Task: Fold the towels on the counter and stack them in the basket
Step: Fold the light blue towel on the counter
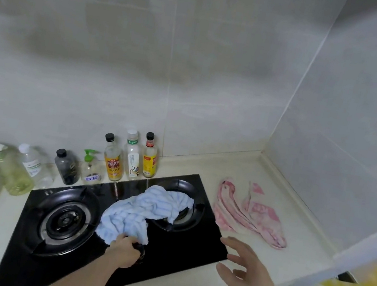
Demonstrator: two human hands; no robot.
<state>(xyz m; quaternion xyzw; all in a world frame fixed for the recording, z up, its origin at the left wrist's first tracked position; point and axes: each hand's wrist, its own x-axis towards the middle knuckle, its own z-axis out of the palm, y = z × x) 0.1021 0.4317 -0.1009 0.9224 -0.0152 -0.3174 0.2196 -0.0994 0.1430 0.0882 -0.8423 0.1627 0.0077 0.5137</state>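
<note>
Left hand (pixel 124 252) is clamped on the near edge of the blue towel (pixel 144 210), fingers bunched in the fabric. The rest of the towel sprawls away from that hand across the black stove top (pixel 180 248), its far end draped over the right burner (pixel 180 209).

Right hand (pixel 244 273) has its fingers spread and holds nothing, hovering over the stove's near right corner.

Pink towel (pixel 249 213) lies crumpled on the table (pixel 282 182) beyond and to the right of the right hand, untouched.

Basket not in view.

Handling, as I judge it:
- terry cloth, light, limp, no stiffness, not slippery
- a one-point grip just drags a bunch
- it could snag on the burner grate, so lift clear before pulling
- the right hand should pinch a second corner along the same edge, then spread the towel taut to fold
</note>
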